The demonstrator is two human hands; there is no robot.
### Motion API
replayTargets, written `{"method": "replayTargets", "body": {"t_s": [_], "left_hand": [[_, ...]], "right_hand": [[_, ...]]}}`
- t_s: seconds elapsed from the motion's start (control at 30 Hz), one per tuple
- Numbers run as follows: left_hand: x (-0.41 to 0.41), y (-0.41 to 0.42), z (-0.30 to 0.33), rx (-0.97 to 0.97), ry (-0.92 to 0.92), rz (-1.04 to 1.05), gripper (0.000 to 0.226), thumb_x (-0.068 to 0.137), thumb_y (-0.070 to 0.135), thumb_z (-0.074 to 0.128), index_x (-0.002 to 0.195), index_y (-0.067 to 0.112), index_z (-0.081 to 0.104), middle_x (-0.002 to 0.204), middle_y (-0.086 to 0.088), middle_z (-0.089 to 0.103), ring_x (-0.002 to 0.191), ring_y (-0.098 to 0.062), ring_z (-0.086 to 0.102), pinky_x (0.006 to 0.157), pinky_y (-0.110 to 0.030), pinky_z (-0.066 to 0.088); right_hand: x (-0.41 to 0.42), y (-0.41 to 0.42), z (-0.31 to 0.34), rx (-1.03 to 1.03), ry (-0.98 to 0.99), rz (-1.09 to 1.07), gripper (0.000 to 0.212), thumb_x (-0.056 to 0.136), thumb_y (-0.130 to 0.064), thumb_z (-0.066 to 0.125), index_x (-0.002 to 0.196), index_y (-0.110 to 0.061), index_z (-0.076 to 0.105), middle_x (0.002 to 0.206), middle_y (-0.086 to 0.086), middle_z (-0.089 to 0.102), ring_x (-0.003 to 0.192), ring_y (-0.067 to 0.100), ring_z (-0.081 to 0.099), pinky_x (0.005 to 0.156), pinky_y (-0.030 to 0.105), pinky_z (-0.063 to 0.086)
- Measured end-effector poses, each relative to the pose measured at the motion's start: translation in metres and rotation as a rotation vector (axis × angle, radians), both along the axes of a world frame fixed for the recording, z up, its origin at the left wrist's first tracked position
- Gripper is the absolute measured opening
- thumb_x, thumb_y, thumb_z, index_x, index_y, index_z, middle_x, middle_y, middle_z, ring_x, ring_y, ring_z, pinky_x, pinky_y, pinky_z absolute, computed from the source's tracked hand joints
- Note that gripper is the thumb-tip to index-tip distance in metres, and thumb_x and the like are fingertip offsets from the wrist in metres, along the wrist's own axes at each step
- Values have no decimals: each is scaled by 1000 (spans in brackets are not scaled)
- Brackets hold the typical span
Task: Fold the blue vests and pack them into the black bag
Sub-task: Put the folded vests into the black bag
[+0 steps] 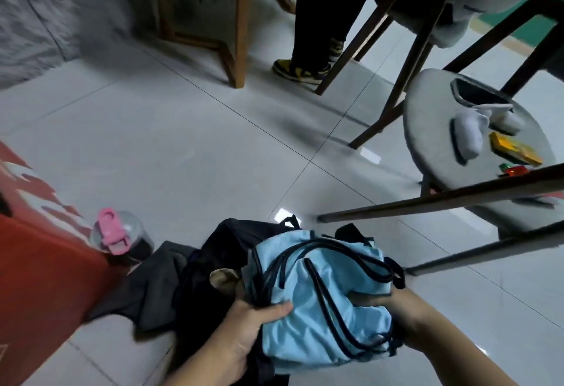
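Note:
A folded bundle of light blue vests [323,291] with dark trim is held low in the middle of the view. My left hand [244,330] grips its left side, thumb on top. My right hand [406,309] grips its right side, thumb pressed into the cloth. The black bag [219,251] lies on the floor under and behind the bundle, with its mouth open toward the vests. How far the bundle sits inside the bag is hidden.
A dark grey cloth [155,291] lies left of the bag. A bottle with a pink lid [122,236] stands beside a red box [36,263]. A grey round stool [476,147] with small items and dark chair legs [427,202] stand right. Another person's legs and shoes [302,69] are behind.

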State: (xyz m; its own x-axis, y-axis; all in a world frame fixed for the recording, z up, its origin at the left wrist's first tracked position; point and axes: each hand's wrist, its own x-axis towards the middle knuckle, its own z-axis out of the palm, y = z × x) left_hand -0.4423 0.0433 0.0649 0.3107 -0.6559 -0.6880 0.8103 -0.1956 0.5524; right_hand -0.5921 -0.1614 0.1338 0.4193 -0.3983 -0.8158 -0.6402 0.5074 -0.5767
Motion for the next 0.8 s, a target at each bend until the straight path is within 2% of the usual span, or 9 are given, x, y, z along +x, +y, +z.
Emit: {"method": "replayTargets", "body": {"t_s": [0.07,0.13,0.2,0.27,0.43,0.5,0.6,0.7,0.8], "left_hand": [[-10,13,-15,50,-16,32,107,33,16,100,130,16,57,109,-12,77,95,-28,75,69,-32,61],[-15,22,-27,78,4,20,113,25,25,104,129,11,61,109,-9,77,96,-23,75,73,-30,60],[-13,27,-39,73,53,11,95,38,17,105,124,3,66,111,-15,76,99,-28,74,78,-36,59],[-12,27,-49,62,96,10,64,59,-5,91,118,-1,68,111,-22,74,96,-34,74,77,-41,60],[-18,21,-65,102,185,16,54,57,-10,82,109,-2,72,101,-25,75,78,-35,76,60,-35,60],[-23,19,-73,131,244,10,55,59,-8,84,113,-1,72,106,-26,74,86,-38,75,69,-39,60],[-32,17,-83,190,370,3,45,68,1,80,113,-2,75,111,-28,72,104,-45,69,90,-49,56],[-37,16,-97,200,490,5,32,78,9,75,108,-1,77,114,-27,72,104,-44,70,90,-51,57],[-40,24,-117,212,503,59,29,82,9,73,109,-1,77,117,-26,71,107,-42,70,101,-55,52]], "right_hand": [[13,-5,-7,-14,1,145,50,71,10,79,118,-4,70,111,16,75,101,35,73,89,44,57],[27,-10,-15,-59,-3,327,53,69,6,84,118,-10,70,113,10,76,105,30,73,95,46,55],[37,-14,-25,-120,47,416,57,65,1,89,117,-15,71,110,4,77,104,25,73,97,46,56],[46,-16,-35,-141,104,462,58,64,-3,91,116,-17,71,107,1,78,101,24,74,94,44,58],[70,-17,-59,-239,340,617,40,53,-19,96,87,-14,76,78,3,77,73,24,75,67,32,61],[79,-17,-72,-251,435,683,44,48,-26,95,85,-9,79,78,5,78,72,26,76,71,36,63],[92,-16,-83,-348,550,817,36,59,-37,89,83,-13,77,82,0,75,69,18,71,69,26,58],[105,-18,-98,-378,585,896,28,69,-38,83,86,-17,75,79,-3,71,66,13,66,65,22,53],[113,-20,-121,-300,499,942,46,58,-33,89,97,-12,78,92,4,77,82,23,75,80,36,62]]}}
